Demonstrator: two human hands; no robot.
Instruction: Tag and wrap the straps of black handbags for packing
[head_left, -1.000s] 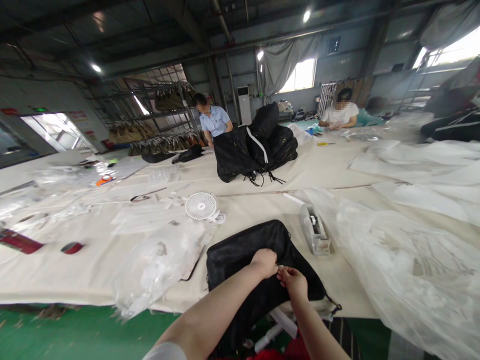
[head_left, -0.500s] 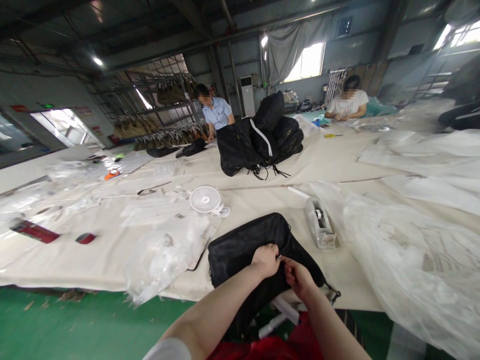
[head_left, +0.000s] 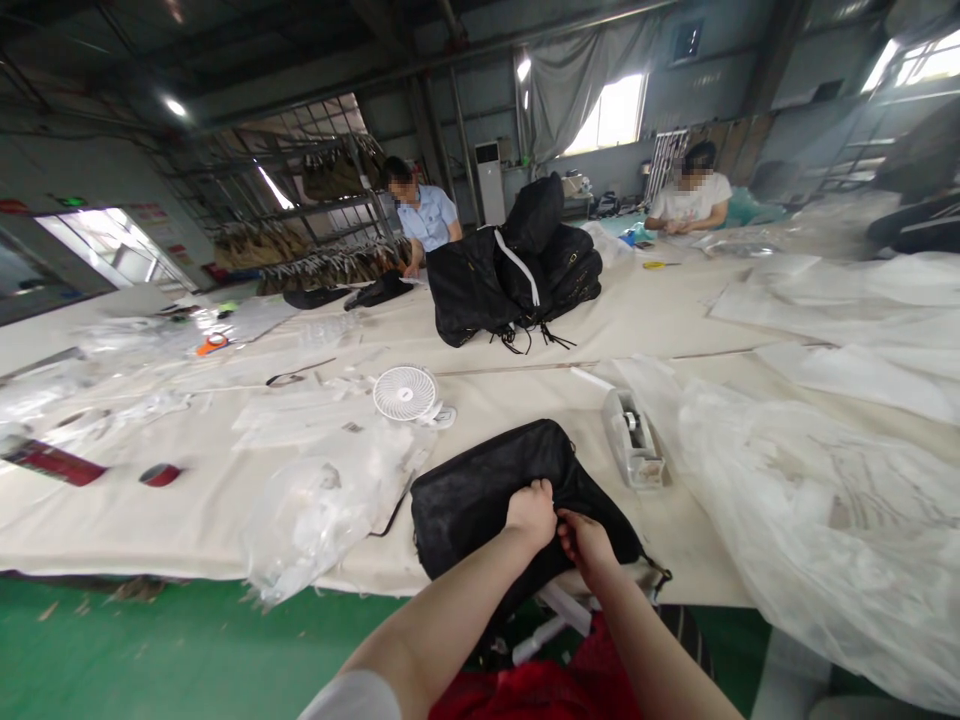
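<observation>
A black fabric bag [head_left: 480, 490] lies at the table's near edge, right in front of me, partly hanging over it. My left hand [head_left: 533, 512] is closed on top of the bag, its fingers curled at the middle of the fabric. Close beside it, my right hand [head_left: 585, 545] is closed in a pinch, the fingertips almost meeting those of the left. What small part sits between the fingertips is too small to make out. White strips [head_left: 551, 625] show below the bag, near my red clothing.
A tape dispenser [head_left: 634, 438] stands right of the bag, a small white fan [head_left: 406, 393] behind it. Clear plastic bags [head_left: 322, 510] lie left, plastic sheeting [head_left: 817, 500] right. Black bags [head_left: 517, 270] are piled farther back. Two people work across the table [head_left: 660, 330].
My right hand has shifted slightly, its fingers now closer to my left hand. The small light-coloured bit that showed between the fingertips is less visible. The view has shifted a little.
</observation>
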